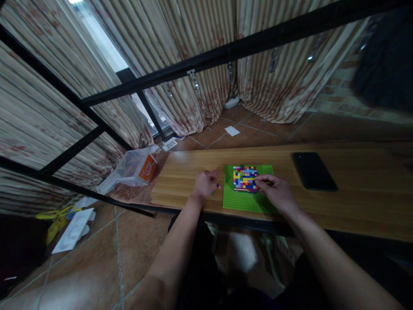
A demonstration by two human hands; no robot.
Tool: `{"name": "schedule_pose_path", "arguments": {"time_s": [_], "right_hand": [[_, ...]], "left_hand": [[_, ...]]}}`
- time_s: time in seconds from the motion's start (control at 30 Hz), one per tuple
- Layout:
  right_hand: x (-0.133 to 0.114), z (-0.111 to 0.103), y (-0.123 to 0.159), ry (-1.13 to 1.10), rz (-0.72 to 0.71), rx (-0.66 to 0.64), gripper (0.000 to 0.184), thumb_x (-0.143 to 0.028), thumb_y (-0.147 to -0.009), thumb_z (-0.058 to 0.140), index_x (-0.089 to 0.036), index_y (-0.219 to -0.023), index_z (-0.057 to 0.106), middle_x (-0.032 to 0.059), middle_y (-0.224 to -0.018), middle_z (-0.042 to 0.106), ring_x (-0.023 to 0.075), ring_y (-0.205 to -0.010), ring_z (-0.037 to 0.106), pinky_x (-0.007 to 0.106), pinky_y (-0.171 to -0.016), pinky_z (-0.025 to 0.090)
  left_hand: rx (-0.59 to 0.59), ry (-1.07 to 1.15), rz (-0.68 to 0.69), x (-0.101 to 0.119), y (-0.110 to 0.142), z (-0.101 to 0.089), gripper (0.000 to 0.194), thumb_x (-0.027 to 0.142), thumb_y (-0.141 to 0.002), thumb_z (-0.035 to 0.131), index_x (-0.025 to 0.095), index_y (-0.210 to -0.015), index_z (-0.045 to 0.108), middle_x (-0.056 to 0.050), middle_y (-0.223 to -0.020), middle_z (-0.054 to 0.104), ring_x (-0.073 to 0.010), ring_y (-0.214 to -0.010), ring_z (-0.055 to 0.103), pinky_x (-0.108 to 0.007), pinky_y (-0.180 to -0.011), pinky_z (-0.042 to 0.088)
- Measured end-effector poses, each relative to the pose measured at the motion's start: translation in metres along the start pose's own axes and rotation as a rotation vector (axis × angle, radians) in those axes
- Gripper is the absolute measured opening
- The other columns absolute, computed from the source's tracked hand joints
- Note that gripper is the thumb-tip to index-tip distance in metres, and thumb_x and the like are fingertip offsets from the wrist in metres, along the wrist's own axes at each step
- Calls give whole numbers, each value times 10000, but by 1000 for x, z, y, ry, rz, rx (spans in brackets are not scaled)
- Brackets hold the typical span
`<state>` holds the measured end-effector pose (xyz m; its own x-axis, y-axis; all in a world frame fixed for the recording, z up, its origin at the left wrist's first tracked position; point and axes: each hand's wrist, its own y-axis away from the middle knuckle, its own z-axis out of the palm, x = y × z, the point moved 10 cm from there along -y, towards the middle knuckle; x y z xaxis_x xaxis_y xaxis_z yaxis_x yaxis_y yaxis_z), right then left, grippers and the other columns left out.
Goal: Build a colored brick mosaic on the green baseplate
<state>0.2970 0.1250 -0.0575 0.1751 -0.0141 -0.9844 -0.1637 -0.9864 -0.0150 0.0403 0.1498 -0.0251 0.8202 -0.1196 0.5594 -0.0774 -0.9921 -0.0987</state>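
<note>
Two hands: both over the bench; clock centred on the green baseplate, twelve pointing away from the person.
Brick block: multicoloured, standing on the baseplate toward twelve, bare studs showing at six.
Right hand: at three o'clock, thumb and forefinger nearly together at the block's edge; whether a brick sits between them cannot be told.
Left hand: at nine o'clock, off the baseplate, fingers curled low; grip on anything cannot be told.
Small pieces: at nine, close by the left fingertips; too small to count.
Pressing technique: in my judgement, straight down over aligned studs; a sideways push toward nine could loosen the block's edge.
Steadying: the left hand would serve best bracing the baseplate's nine o'clock edge during firm pressure.
Loose-piece risk: the pieces could scatter if brushed; sweep gently.
Phone: near three, well apart from the work.
</note>
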Motion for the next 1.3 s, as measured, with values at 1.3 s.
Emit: {"name": "schedule_pose_path", "arguments": {"time_s": [1.3], "right_hand": [[-26,3,7,182,-111,-15,220,-388,-746,590,-215,-766,724,26,-739,724,154,-554,540,299,-579,411]], "left_hand": [[225,169,-23,76,30,28,133,155,-856,625,212,-854,745,-30,-903,750,-158,-887,669,-269,-867,502]]}}
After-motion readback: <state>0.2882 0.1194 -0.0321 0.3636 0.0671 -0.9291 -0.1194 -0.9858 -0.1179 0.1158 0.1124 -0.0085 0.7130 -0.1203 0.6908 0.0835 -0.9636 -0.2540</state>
